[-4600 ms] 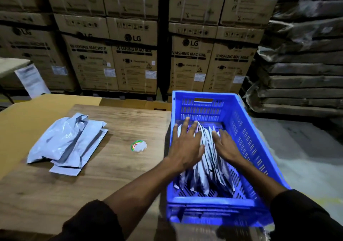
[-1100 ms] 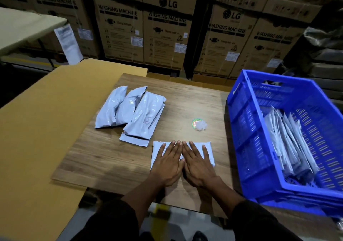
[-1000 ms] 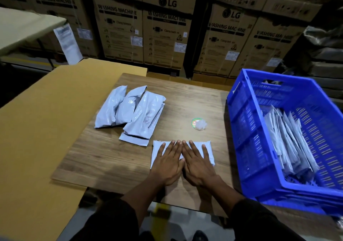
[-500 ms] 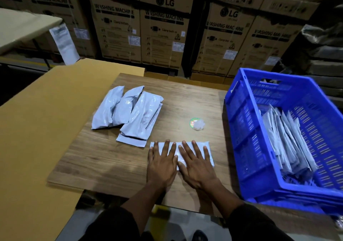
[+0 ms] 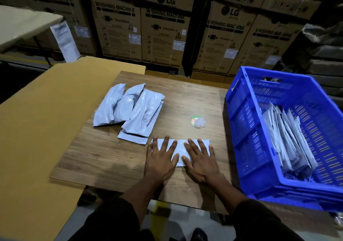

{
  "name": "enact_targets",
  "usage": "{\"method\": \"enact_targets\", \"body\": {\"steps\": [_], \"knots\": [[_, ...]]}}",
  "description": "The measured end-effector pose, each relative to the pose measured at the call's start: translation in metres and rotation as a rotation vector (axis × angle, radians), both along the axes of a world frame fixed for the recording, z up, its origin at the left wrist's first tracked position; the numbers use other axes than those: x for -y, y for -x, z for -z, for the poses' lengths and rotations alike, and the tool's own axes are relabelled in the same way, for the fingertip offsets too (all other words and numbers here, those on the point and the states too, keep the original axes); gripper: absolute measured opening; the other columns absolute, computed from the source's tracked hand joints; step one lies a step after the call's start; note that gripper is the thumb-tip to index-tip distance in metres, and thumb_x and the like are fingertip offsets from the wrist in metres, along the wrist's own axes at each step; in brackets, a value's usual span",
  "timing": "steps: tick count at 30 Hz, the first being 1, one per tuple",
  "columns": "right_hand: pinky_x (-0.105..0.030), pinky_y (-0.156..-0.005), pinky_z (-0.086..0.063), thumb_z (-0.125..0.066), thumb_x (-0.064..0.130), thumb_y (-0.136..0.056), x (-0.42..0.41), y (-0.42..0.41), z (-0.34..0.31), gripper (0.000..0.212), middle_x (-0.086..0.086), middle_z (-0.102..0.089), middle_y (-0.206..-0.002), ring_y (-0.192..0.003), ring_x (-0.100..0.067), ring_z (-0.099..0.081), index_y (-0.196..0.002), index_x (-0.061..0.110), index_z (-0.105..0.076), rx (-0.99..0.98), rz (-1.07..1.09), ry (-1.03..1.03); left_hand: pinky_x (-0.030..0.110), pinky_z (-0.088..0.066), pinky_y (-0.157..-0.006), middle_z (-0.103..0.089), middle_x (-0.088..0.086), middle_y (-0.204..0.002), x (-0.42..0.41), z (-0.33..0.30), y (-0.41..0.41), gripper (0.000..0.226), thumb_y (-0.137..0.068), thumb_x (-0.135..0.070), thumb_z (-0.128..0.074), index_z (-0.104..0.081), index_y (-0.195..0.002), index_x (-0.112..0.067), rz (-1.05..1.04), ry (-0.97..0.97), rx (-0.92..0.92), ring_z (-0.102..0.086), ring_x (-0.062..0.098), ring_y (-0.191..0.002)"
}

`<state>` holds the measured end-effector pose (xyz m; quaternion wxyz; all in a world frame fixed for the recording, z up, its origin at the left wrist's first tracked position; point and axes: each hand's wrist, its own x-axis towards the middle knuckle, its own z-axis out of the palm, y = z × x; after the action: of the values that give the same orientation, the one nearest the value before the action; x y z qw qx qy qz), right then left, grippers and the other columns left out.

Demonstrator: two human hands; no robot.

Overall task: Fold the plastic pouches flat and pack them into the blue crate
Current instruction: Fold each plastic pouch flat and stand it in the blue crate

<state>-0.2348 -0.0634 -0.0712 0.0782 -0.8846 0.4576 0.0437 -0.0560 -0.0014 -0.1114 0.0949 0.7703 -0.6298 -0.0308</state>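
A pale grey plastic pouch [image 5: 180, 148] lies flat on the wooden table [image 5: 104, 157] near its front edge. My left hand [image 5: 161, 159] presses on its left half and my right hand [image 5: 199, 160] on its right half, palms down, fingers spread. A small gap of pouch shows between the hands. A pile of puffy grey pouches [image 5: 130, 108] lies farther back on the left. The blue crate [image 5: 246, 134] stands at the right, with several flat folded pouches [image 5: 285, 140] standing on edge inside it.
A small round sticker with crumpled film [image 5: 197, 122] lies on the table between the pile and the crate. A brown cardboard sheet [image 5: 37, 129] covers the left. Stacked washing-machine cartons [image 5: 163, 27] stand behind the table. Floor shows below the front edge.
Earlier both hands were in the crate on the packed pouches. Since then a pouch lies on the table under them, and in the last second the hands slid apart along it.
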Motion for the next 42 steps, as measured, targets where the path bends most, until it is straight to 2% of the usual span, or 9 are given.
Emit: {"method": "enact_targets", "body": {"steps": [7,18,21,24,26,30,35,39,42], "knots": [[-0.049,-0.123,-0.003,-0.014,0.062,-0.101,-0.014,0.023,-0.004,0.069,0.008,0.014,-0.167,-0.152,-0.015,0.015,-0.160,0.029,0.004,-0.003,0.060,0.006,0.062,-0.030,-0.114,-0.046,-0.001,-0.157,0.002,0.002,-0.017,0.055,-0.101,-0.058,-0.032,-0.049,-0.148,-0.038,0.098,0.052,0.016,-0.035,0.043,-0.145],[-0.058,-0.119,0.012,-0.008,0.068,-0.099,0.003,0.037,-0.025,0.072,0.018,0.025,-0.161,-0.150,-0.015,0.025,-0.158,0.032,0.011,-0.120,0.011,-0.135,0.065,-0.025,-0.113,-0.043,0.001,-0.159,0.001,-0.002,-0.017,0.062,-0.101,-0.057,-0.027,-0.044,-0.152,-0.028,0.107,0.056,0.020,-0.038,0.042,-0.144],[-0.055,-0.119,0.008,-0.016,0.055,-0.104,0.001,0.026,-0.025,0.065,0.013,0.008,-0.165,-0.153,-0.020,0.014,-0.160,0.023,-0.006,-0.069,-0.020,-0.018,0.055,-0.022,-0.117,-0.052,0.011,-0.151,0.003,-0.012,-0.008,0.059,-0.107,-0.042,-0.025,-0.059,-0.139,-0.007,0.124,0.182,-0.039,-0.046,0.033,-0.142],[-0.054,-0.114,-0.019,-0.039,0.035,-0.089,-0.003,0.002,-0.024,0.058,-0.002,-0.046,-0.153,-0.145,-0.030,-0.036,-0.143,0.015,-0.052,-0.030,-0.143,0.150,0.037,-0.026,-0.117,-0.066,0.019,-0.131,0.009,-0.015,0.003,0.043,-0.102,-0.018,-0.037,-0.069,-0.120,0.003,0.279,0.408,-0.138,-0.062,0.035,-0.124],[-0.054,-0.115,-0.026,-0.048,0.030,-0.081,-0.006,-0.017,-0.021,0.065,-0.005,-0.050,-0.149,-0.141,-0.034,-0.043,-0.142,0.010,-0.052,0.026,-0.174,0.103,0.032,-0.032,-0.112,-0.069,0.019,-0.124,0.012,-0.019,0.009,0.041,-0.094,-0.012,-0.040,-0.068,-0.120,0.005,0.292,0.420,-0.269,-0.067,0.034,-0.116],[-0.048,-0.122,-0.014,-0.050,0.023,-0.086,-0.009,-0.040,-0.014,0.074,-0.013,-0.029,-0.161,-0.150,-0.036,-0.021,-0.154,0.002,-0.030,0.120,-0.159,-0.029,0.032,-0.037,-0.105,-0.070,0.019,-0.118,0.013,-0.017,0.005,0.044,-0.095,-0.017,-0.037,-0.066,-0.119,0.005,0.190,0.394,-0.504,-0.069,0.034,-0.110],[-0.049,-0.121,-0.015,-0.034,0.029,-0.089,-0.013,-0.047,0.005,0.070,-0.008,-0.030,-0.161,-0.151,-0.034,-0.022,-0.156,0.008,-0.027,0.147,-0.164,-0.033,0.037,-0.036,-0.104,-0.071,0.017,-0.115,0.011,0.000,-0.005,0.043,-0.089,-0.013,-0.039,-0.064,-0.119,0.002,0.222,0.546,-0.365,-0.059,0.022,-0.111],[-0.051,-0.115,-0.031,-0.028,0.036,-0.101,-0.012,-0.042,0.014,0.054,0.000,-0.044,-0.154,-0.141,-0.032,-0.041,-0.149,0.018,-0.044,0.129,-0.155,0.096,0.037,-0.025,-0.115,-0.066,0.001,-0.131,0.008,0.022,-0.016,0.046,-0.093,-0.017,-0.040,-0.060,-0.134,-0.012,0.187,0.447,-0.184,-0.061,0.020,-0.123],[-0.049,-0.117,-0.021,-0.025,0.045,-0.105,-0.013,-0.036,0.017,0.053,0.006,-0.042,-0.155,-0.143,-0.027,-0.039,-0.150,0.024,-0.043,0.109,-0.111,0.162,0.045,-0.030,-0.115,-0.059,-0.001,-0.144,-0.001,0.025,-0.022,0.048,-0.100,-0.026,-0.038,-0.056,-0.143,-0.014,0.190,0.395,-0.013,-0.054,0.027,-0.133]]}}
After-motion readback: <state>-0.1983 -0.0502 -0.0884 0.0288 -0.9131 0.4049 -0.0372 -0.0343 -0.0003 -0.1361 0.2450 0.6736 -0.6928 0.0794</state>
